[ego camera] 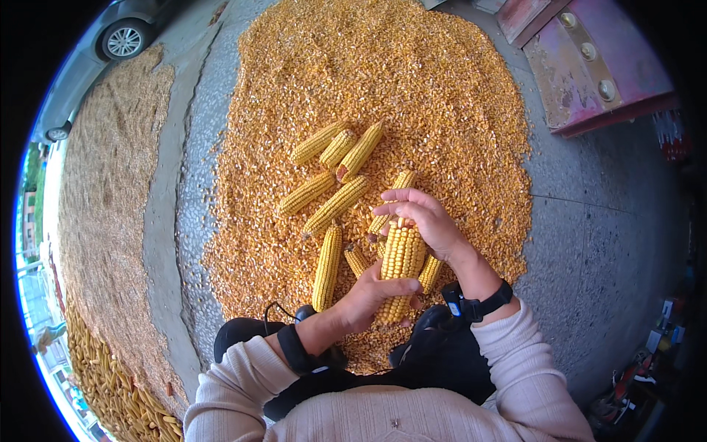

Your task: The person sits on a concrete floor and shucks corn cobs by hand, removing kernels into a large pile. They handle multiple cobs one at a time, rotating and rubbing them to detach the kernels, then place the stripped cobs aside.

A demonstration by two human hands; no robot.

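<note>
My left hand (370, 298) is closed around the lower part of a yellow corn cob (402, 257), its thumb lying across the rows of kernels. At the cob's far end is my right hand (428, 221), fingers bent over the tip and partly spread. A kernel stands out at that tip; whether the right fingers grip anything is hidden. Just beyond my left hand lies a long corn cob (327, 268), with a shorter cob (356, 259) beside it. Another cob (431, 273) shows under my right wrist, and one more (404, 179) is partly covered by my right fingers.
Loose corn kernels (442, 99) spread over the speckled floor (585, 237). Several whole cobs (336, 204) lie on them ahead. A pinkish metal piece (602, 72) stands right. Grain (110, 182), a heap of cobs (119, 395) and a parked car (83, 77) are left.
</note>
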